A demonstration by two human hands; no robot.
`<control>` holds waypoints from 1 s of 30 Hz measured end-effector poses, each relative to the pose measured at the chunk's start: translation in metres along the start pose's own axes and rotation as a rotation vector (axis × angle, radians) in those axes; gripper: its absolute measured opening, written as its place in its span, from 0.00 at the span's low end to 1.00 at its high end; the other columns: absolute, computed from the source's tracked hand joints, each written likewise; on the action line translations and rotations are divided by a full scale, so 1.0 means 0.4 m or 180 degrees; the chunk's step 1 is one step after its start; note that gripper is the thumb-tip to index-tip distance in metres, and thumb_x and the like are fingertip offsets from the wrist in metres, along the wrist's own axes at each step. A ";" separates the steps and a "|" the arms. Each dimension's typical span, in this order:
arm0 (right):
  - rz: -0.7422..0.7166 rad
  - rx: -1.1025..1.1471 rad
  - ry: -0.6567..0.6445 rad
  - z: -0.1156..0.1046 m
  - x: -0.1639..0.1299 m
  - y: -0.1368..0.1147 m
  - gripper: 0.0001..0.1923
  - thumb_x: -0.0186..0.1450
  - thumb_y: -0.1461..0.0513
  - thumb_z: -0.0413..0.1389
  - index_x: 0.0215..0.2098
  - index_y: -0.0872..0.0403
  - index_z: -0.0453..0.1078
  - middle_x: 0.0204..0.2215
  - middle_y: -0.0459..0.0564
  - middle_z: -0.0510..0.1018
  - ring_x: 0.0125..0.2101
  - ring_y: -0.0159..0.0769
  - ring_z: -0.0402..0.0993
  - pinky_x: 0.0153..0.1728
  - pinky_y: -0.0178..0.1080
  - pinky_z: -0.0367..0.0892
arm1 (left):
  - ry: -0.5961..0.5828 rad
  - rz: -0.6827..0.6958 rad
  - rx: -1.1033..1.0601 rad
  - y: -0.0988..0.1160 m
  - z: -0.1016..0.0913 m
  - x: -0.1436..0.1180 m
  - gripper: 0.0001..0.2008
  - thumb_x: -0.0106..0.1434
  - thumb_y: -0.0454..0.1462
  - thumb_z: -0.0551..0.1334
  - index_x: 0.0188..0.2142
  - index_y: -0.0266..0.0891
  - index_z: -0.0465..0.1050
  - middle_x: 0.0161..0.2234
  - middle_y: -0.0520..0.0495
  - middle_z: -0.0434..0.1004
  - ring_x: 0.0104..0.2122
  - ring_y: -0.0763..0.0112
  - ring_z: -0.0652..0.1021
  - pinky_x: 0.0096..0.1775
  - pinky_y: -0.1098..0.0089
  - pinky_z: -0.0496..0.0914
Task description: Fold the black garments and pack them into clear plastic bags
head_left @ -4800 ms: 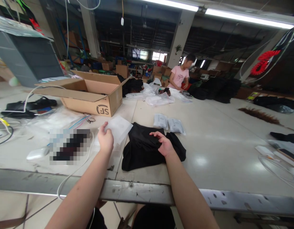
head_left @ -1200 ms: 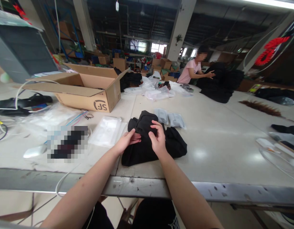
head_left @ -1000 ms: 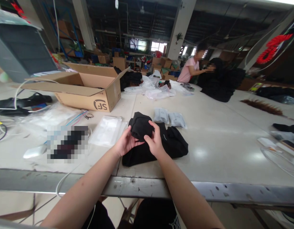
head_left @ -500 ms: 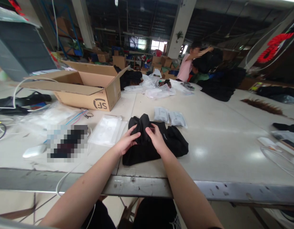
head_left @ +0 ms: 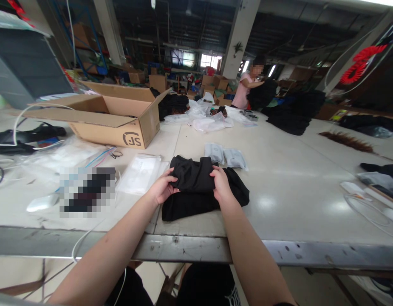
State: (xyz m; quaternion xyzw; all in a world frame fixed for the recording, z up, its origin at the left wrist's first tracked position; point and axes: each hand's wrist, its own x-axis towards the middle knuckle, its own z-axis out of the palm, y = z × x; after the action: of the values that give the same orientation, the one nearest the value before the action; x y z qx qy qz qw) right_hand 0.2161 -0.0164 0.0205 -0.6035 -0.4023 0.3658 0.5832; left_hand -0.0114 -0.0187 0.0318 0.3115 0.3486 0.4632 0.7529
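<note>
A black cloth garment [head_left: 193,176] is stretched between my two hands just above the table, partly folded, with more of its black fabric lying flat underneath and out to the right. My left hand [head_left: 164,185] grips its left end, thumb on top and fingers partly hidden beneath. At the opposite end, my right hand [head_left: 220,182] pinches the cloth with thumb and fingertips. Left of the garment lie flat clear plastic bags [head_left: 140,174]. Two small grey packets [head_left: 224,155] in clear wrapping lie behind it.
An open cardboard box [head_left: 120,131] stands back left. A white mouse [head_left: 42,202] and cables lie on the left. Stacked black fabric [head_left: 292,114] is at the far right, beside a person [head_left: 242,91] handling black cloth. The table's metal edge [head_left: 190,248] runs in front.
My hands have moved apart, spreading the bunched upper part of the garment into a wider, flatter band. The person in the background has lowered an arm with the black cloth.
</note>
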 end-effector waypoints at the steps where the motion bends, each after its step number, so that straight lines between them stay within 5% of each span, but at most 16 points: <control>1: -0.0205 -0.0292 0.0146 0.000 -0.002 -0.001 0.24 0.56 0.60 0.51 0.51 0.54 0.69 0.39 0.53 0.79 0.37 0.45 0.76 0.38 0.47 0.71 | 0.0014 -0.0033 0.0034 -0.001 -0.002 0.002 0.24 0.49 0.26 0.63 0.46 0.44 0.67 0.34 0.51 0.78 0.30 0.67 0.80 0.31 0.63 0.78; 4: -0.1158 -0.1318 0.0468 0.005 -0.033 -0.019 0.21 0.60 0.59 0.55 0.51 0.55 0.69 0.50 0.60 0.74 0.48 0.51 0.72 0.50 0.52 0.66 | 0.0112 -0.0123 0.0205 -0.010 -0.006 0.008 0.23 0.49 0.27 0.66 0.44 0.43 0.67 0.32 0.51 0.77 0.28 0.68 0.79 0.31 0.65 0.77; 8: -0.2341 -0.2367 -0.0820 0.039 -0.105 -0.040 0.17 0.63 0.52 0.60 0.48 0.50 0.73 0.50 0.57 0.75 0.53 0.52 0.68 0.55 0.54 0.60 | 0.0125 -0.0097 0.0375 -0.019 -0.006 0.010 0.18 0.51 0.30 0.69 0.41 0.40 0.69 0.32 0.50 0.77 0.29 0.70 0.79 0.30 0.69 0.76; 12: -0.2428 -0.2833 -0.1230 0.080 -0.148 -0.029 0.27 0.61 0.53 0.64 0.57 0.50 0.69 0.52 0.58 0.76 0.52 0.55 0.69 0.53 0.57 0.61 | 0.0079 -0.0253 0.0199 -0.014 -0.006 0.012 0.11 0.57 0.38 0.68 0.40 0.39 0.73 0.33 0.48 0.78 0.30 0.70 0.79 0.30 0.70 0.76; 18: -0.2035 -0.2166 -0.1318 0.075 -0.113 -0.014 0.11 0.66 0.60 0.58 0.46 0.49 0.76 0.45 0.51 0.81 0.46 0.46 0.76 0.51 0.50 0.66 | 0.0046 -0.0589 -0.0038 -0.006 -0.010 0.025 0.13 0.65 0.45 0.61 0.37 0.36 0.73 0.32 0.43 0.80 0.29 0.66 0.80 0.34 0.64 0.78; 21: -0.1708 -0.1229 -0.0935 0.062 -0.086 -0.019 0.11 0.66 0.60 0.54 0.44 0.50 0.76 0.43 0.52 0.82 0.44 0.44 0.77 0.49 0.47 0.70 | -0.0020 -0.0380 0.0193 -0.015 -0.013 0.026 0.08 0.60 0.37 0.66 0.38 0.37 0.71 0.32 0.45 0.78 0.28 0.69 0.80 0.32 0.67 0.78; 23: -0.1491 -0.0683 -0.0460 0.050 -0.069 -0.024 0.13 0.66 0.57 0.52 0.45 0.52 0.75 0.42 0.53 0.81 0.43 0.45 0.77 0.48 0.47 0.71 | 0.0015 -0.0220 0.0300 -0.021 -0.013 0.024 0.13 0.55 0.29 0.67 0.40 0.39 0.69 0.32 0.48 0.78 0.28 0.70 0.79 0.32 0.68 0.78; 30: -0.1068 0.0082 0.2097 -0.088 0.030 -0.023 0.23 0.62 0.62 0.44 0.56 0.50 0.60 0.46 0.54 0.72 0.44 0.41 0.74 0.47 0.46 0.72 | 0.0363 0.0426 0.0425 -0.021 -0.018 0.036 0.24 0.45 0.24 0.61 0.43 0.42 0.66 0.29 0.53 0.75 0.25 0.72 0.78 0.26 0.73 0.73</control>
State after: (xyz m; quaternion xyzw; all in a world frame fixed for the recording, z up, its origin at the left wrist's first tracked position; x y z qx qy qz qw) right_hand 0.2524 -0.0199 0.0319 -0.6071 -0.2818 0.0562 0.7408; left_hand -0.0087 -0.0077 0.0176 0.3567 0.3995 0.5051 0.6768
